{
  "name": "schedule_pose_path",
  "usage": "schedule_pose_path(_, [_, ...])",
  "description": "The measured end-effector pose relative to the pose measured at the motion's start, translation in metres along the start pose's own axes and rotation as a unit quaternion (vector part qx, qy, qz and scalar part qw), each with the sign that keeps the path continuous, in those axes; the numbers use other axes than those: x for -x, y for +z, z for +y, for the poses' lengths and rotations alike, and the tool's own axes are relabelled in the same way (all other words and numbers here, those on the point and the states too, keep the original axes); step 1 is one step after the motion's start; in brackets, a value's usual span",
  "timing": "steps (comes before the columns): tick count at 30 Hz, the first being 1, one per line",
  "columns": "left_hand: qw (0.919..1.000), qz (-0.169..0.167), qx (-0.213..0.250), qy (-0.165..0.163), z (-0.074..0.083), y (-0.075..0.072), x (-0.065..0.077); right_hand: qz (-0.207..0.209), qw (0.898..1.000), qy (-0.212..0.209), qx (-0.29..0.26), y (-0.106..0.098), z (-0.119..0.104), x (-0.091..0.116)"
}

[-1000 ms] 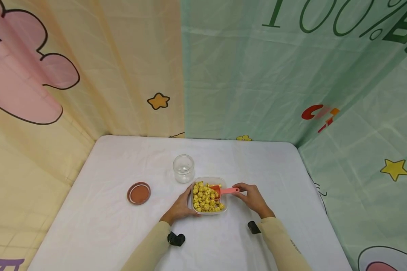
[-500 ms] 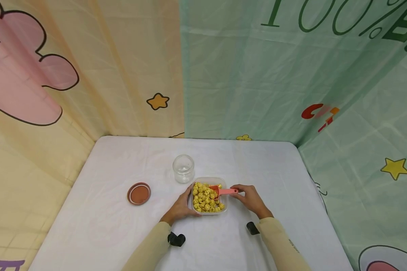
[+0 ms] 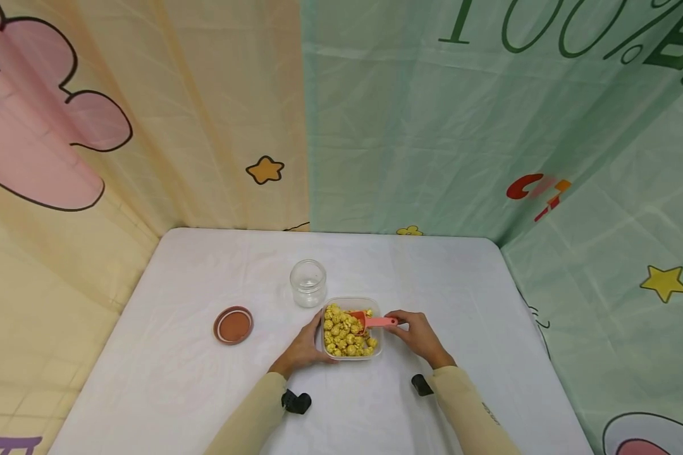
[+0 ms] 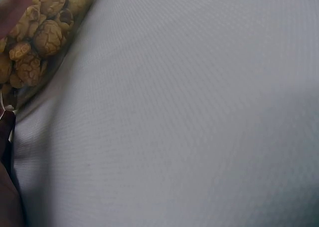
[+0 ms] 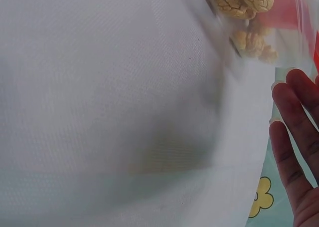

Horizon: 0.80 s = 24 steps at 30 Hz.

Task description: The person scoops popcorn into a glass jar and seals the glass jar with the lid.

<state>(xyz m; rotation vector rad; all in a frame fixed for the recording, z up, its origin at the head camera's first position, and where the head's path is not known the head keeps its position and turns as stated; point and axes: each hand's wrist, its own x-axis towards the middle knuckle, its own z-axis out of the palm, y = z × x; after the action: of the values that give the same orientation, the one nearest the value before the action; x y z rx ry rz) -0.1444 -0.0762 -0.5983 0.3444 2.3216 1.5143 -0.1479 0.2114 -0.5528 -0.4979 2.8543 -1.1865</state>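
Note:
A clear plastic container (image 3: 377, 344) full of yellow popcorn (image 3: 341, 335) sits on the white table. My left hand (image 3: 304, 346) grips its left side, thumb along the near edge and fingers toward the far corner. A pink scoop (image 3: 375, 322) has its red bowl pushed into the popcorn. Its handle, which sticks out over the right rim, is pinched between the thumb and index finger of my right hand (image 3: 418, 335). In the right wrist view the other fingers (image 5: 291, 157) of that hand extend beside the container wall. Popcorn (image 4: 45, 37) shows through the wall in the left wrist view.
Behind the container stands a glass jar (image 3: 308, 284) without a lid, nothing visible in it. A round brown lid (image 3: 233, 325) lies to the left. Printed curtains (image 3: 404, 139) hang close around the back and sides of the table (image 3: 176, 379).
My right hand has slid slightly left, moving the scoop deeper into the popcorn, and a few pieces have shifted. The left hand and the container have stayed in place.

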Motion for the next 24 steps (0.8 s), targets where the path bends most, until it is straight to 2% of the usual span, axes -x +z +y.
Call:
schedule_pose_path(18, [1.0, 0.0, 0.0, 0.002, 0.0009, -0.0006, 0.0007, 0.044, 0.999, 0.003, -0.009, 0.0084, 0.0026, 0.0035])
schedule_pose_path(24, [1.0, 0.0, -0.003, -0.003, 0.0027, -0.0011, 0.0006, 0.061, 0.998, 0.019, -0.021, 0.0105, 0.0051, 0.006])
